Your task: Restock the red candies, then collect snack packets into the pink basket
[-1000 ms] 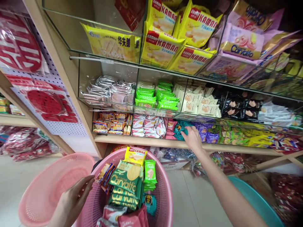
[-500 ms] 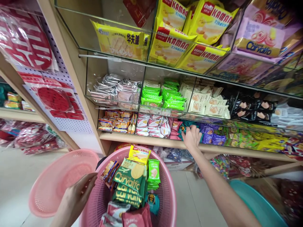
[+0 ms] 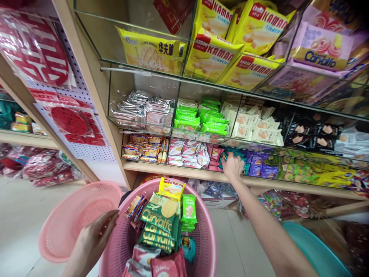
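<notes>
My right hand [image 3: 233, 165] reaches over the low glass front of the bottom shelf, its fingers curled down among the teal snack packets [image 3: 243, 157]. Its fingertips are partly hidden there. Pink packets [image 3: 215, 157] lie just left of it, purple packets [image 3: 261, 163] just right. My left hand [image 3: 96, 232] is at the left rim of a pink plastic basket [image 3: 211, 231], thumb and fingers closed at the edge. Inside the basket lie green Carvalfo packs [image 3: 160, 219], a yellow Kaman pack [image 3: 172, 188], bright green packets [image 3: 188, 211], orange-and-blue packets [image 3: 135, 209], dark pink packets [image 3: 168, 265] and a teal packet [image 3: 188, 246].
A second pink basket [image 3: 54, 234] stands on the floor at left, a teal basin [image 3: 311, 246] at lower right. Glass-divided shelves above hold yellow Kaman packs [image 3: 213, 50], silver packets [image 3: 158, 109] and black packets [image 3: 313, 130]. Bagged goods [image 3: 213, 188] sit beneath the bottom shelf.
The view has shifted slightly, so shelves and baskets appear a little further right. My right hand stays among the teal packets; my left hand stays at the basket's rim.
</notes>
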`<action>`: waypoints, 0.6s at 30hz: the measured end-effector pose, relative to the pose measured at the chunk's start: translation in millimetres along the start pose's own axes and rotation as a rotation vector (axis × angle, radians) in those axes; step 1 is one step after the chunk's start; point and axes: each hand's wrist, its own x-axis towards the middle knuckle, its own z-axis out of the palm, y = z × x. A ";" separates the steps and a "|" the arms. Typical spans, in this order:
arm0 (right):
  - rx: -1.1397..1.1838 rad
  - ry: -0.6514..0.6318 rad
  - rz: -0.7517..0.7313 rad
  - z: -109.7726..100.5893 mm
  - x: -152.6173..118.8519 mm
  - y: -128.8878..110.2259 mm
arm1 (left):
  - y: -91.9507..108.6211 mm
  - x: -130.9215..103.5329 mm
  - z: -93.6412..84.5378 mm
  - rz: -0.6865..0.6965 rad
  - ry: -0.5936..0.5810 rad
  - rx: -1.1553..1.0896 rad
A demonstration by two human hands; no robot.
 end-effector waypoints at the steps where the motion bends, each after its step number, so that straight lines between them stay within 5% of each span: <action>1: 0.013 0.005 0.008 -0.6 0.1 -0.2 | -0.7 -0.3 -0.3 -0.011 -0.001 -0.002; 11: 0.178 0.080 0.123 -15.2 -2.0 8.2 | 1.7 -0.9 1.6 -0.041 -0.001 -0.028; 18: 0.325 0.131 0.209 -33.9 -21.9 30.4 | 22.2 2.9 -5.6 -0.049 -0.046 -0.034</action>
